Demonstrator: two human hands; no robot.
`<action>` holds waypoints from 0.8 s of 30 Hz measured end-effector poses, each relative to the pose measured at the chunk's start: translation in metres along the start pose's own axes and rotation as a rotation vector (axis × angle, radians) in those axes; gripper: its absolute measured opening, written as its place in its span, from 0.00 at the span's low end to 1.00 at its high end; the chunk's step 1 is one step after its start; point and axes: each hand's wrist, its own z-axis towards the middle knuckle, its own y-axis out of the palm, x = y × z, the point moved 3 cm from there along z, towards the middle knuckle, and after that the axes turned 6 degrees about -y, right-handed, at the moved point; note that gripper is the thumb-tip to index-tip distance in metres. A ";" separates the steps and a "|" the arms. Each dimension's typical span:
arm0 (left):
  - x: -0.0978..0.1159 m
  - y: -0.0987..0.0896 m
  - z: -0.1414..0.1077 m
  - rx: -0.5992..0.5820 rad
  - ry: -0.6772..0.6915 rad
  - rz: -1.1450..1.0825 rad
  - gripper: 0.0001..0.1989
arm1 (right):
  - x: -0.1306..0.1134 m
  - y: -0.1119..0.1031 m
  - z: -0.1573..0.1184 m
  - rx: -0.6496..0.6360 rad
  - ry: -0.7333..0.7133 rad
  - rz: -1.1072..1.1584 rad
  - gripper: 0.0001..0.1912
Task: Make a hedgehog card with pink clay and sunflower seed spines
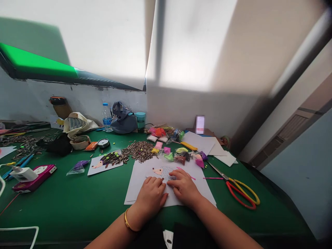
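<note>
A hedgehog picture [167,172] with a peach face and a grey-blue dotted body lies on white paper [135,193] in front of me. My left hand [152,192] rests on the sheet below the face, its fingers curled in and the fingertips hidden. Just above its knuckles shows a small brown foot [163,179]. My right hand [184,186] bends over the hedgehog's body, with fingers apart and fingertips touching the picture. A pink strip [193,178] partly shows behind that hand.
Scissors [228,180] lie at the right, touching or near a pink stick [213,178]. Behind the paper are a sunflower seed pile [141,150] and colored clay packets [178,158]. A second hedgehog picture [100,165], purple packet [78,166] and magenta power bank [36,178] lie leftward.
</note>
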 end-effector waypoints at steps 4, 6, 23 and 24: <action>0.000 0.000 0.000 0.004 0.000 0.001 0.08 | -0.001 -0.002 0.000 0.006 0.006 -0.002 0.22; 0.000 0.000 0.000 0.013 0.003 -0.005 0.08 | -0.001 -0.003 0.001 0.013 0.017 -0.002 0.22; -0.001 0.000 0.000 0.017 0.000 -0.011 0.08 | -0.001 -0.005 0.001 0.040 -0.004 0.019 0.22; -0.001 0.000 0.000 0.013 -0.002 -0.012 0.08 | -0.002 -0.004 0.001 0.036 -0.007 0.020 0.22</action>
